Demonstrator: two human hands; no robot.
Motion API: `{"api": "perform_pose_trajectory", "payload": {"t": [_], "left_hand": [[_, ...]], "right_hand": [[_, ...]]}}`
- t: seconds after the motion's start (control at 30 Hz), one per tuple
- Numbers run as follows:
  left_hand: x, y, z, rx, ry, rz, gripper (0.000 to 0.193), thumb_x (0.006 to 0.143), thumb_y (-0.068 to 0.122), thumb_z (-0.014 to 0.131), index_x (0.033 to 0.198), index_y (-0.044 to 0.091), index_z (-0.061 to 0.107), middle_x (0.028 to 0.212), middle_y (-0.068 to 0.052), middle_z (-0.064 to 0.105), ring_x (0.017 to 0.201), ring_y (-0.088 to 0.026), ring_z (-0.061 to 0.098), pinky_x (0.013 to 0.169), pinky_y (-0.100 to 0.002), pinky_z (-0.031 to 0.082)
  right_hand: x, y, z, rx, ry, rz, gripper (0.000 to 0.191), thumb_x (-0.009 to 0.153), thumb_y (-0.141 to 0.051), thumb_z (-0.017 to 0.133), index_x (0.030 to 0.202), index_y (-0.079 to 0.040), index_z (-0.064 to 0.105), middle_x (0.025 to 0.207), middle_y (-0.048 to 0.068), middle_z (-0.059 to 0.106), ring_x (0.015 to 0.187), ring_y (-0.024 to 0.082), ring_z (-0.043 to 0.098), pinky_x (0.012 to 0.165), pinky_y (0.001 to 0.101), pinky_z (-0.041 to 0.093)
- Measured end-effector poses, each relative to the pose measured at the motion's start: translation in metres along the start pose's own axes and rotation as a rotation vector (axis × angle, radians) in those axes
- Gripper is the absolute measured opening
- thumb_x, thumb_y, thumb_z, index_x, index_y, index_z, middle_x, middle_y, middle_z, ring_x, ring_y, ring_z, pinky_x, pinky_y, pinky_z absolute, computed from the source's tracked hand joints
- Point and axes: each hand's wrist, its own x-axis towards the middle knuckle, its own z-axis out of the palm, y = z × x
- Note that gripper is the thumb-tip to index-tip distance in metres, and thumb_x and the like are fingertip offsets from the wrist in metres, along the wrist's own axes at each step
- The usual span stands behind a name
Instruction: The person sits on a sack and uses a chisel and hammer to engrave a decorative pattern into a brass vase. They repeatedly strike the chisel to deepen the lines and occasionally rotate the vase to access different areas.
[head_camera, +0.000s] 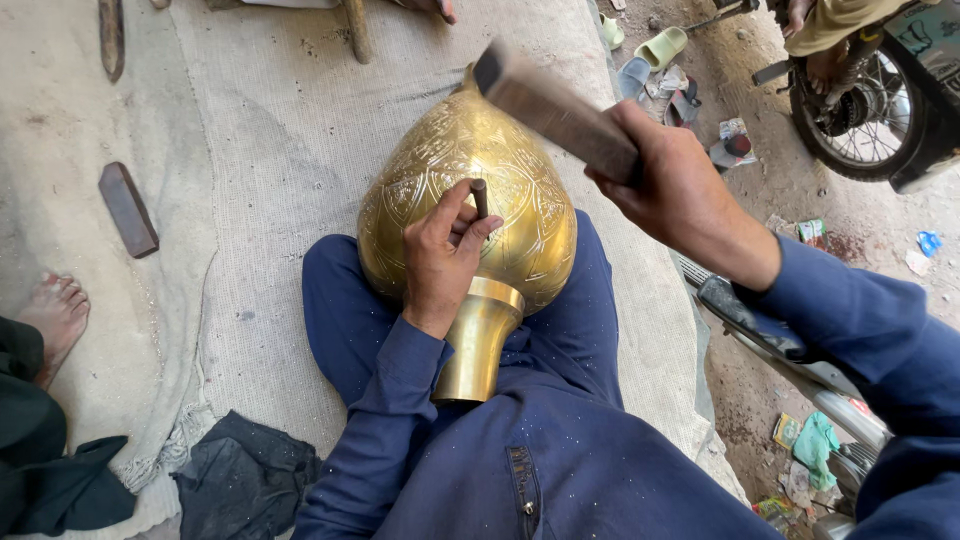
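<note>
Vase: We see a large brass vase lying on its side across the lap of a person in blue clothes, its round engraved belly pointing far, its flared neck pointing near, toward the body.
Left hand: The left hand rests on the belly of the vase, fingers pinched narrow around 1 short dark punch held upright with its tip on the metal.
Right hand: The right hand is raised to the right of the vase, closed tight around the handle of a hammer; the hammer is blurred and angles up and left above the vase, clear of the punch.
Mat: We note a pale woven mat under the sitter, spreading far and left.
Left side: 1 dark flat bar lies on the cloth well to the left; another person's bare foot shows at the left edge.
Near left: A dark rag lies crumpled on the mat's near edge.
Far right: A motorbike wheel stands on the dirt, with sandals nearby.
</note>
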Motion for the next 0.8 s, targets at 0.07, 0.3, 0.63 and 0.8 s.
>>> {"api": "perform_pose_trajectory", "payload": {"t": [0.07,0.3,0.63,0.8], "left_hand": [[0.000,-0.001,0.001,-0.005,-0.004,-0.004,0.043,0.090,0.011,0.081,0.129,0.006,0.065,0.085,-0.006,0.075,0.075,-0.012,0.075,0.063,-0.026,0.064],[-0.002,0.001,-0.003,-0.009,-0.026,-0.009,0.041,0.089,0.012,0.083,0.127,0.007,0.066,0.085,-0.007,0.076,0.075,-0.012,0.076,0.065,-0.027,0.063],[0.002,0.004,-0.004,-0.020,-0.025,-0.010,0.043,0.096,0.012,0.076,0.137,0.009,0.064,0.091,-0.006,0.075,0.079,-0.012,0.074,0.066,-0.027,0.063],[0.003,0.003,-0.002,-0.042,-0.006,-0.001,0.045,0.095,0.011,0.076,0.138,0.008,0.062,0.097,-0.007,0.076,0.082,-0.013,0.075,0.069,-0.028,0.064]], "right_hand": [[-0.001,0.002,0.003,-0.201,-0.018,-0.028,0.018,0.099,-0.015,0.073,0.112,-0.010,0.061,0.087,0.007,0.068,0.075,0.021,0.066,0.071,0.0415,0.054],[-0.008,0.008,0.005,-0.188,0.043,-0.047,0.026,0.096,-0.018,0.068,0.120,-0.011,0.059,0.094,0.009,0.066,0.080,0.026,0.065,0.069,0.0406,0.051],[-0.008,0.001,-0.002,-0.123,0.106,-0.076,0.037,0.095,-0.019,0.074,0.126,-0.007,0.059,0.091,0.011,0.067,0.073,0.026,0.068,0.062,0.0401,0.053],[-0.002,-0.007,-0.007,-0.274,-0.009,-0.046,0.034,0.096,-0.016,0.072,0.127,-0.010,0.060,0.089,0.011,0.071,0.071,0.024,0.071,0.060,0.0384,0.056]]}}
